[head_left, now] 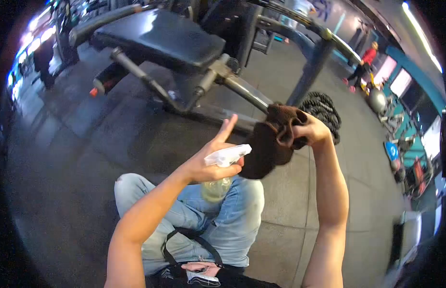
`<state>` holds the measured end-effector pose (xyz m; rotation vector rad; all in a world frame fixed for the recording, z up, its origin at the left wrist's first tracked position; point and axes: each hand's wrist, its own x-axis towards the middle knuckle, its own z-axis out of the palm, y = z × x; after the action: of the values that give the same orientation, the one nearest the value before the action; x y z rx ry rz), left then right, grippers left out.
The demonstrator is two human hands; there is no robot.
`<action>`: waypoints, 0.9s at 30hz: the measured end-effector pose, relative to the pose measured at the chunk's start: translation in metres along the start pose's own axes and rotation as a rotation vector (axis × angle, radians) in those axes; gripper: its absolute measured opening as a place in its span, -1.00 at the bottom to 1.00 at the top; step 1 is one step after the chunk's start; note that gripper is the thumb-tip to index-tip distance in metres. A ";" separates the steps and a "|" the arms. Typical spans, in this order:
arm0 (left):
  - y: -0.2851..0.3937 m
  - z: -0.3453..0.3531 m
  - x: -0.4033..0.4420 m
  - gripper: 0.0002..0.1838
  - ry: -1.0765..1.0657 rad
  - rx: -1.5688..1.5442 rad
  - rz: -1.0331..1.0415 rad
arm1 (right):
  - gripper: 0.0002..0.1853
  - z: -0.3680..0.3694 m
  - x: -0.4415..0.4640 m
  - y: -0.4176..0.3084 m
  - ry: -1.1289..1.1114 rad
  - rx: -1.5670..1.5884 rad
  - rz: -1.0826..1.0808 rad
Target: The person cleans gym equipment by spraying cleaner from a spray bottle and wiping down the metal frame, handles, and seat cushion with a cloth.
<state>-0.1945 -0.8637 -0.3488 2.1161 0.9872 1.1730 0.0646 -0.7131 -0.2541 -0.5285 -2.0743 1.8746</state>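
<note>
My left hand (218,156) is wrapped around the neck of a spray bottle (228,154), its index finger stretched out past the white trigger head. The clear lower part, with pale yellowish liquid, shows below the hand, above my lap. A dark brown cloth (268,146) is bunched in my right hand (312,131) and hangs down toward the left. The cloth is at the end of a metal bar (247,93) of the gym machine; whether it touches the bar I cannot tell.
A black padded bench (160,36) belongs to the machine in front of me. Behind my right hand lies a coiled black rope (324,113). A person in red (368,57) stands at the far right, near an exercise ball (377,102). My crossed legs (237,211) are on the floor.
</note>
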 end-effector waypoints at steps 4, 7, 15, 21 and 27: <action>-0.048 -0.009 0.001 -0.74 -0.100 -0.329 0.040 | -0.34 0.002 0.054 -0.035 -0.270 -0.311 0.131; -0.081 -0.010 -0.003 -0.69 -0.148 -0.461 -0.087 | -0.46 0.007 0.083 -0.061 -0.194 -0.947 0.253; -0.141 -0.010 -0.041 -0.53 0.415 -1.103 -0.419 | -0.29 0.122 0.082 0.103 0.098 -1.335 -0.104; -0.156 -0.049 -0.054 -0.67 -0.195 -0.662 -0.316 | 0.05 0.072 0.131 0.188 -0.007 -0.415 -0.187; -0.193 -0.055 -0.063 -0.79 0.093 -0.355 -0.403 | 0.02 0.067 0.163 0.238 -0.058 -0.301 0.244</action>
<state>-0.3314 -0.7932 -0.4919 1.5140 1.0914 1.1455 -0.0929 -0.6780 -0.5023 -0.8418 -2.4441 1.7226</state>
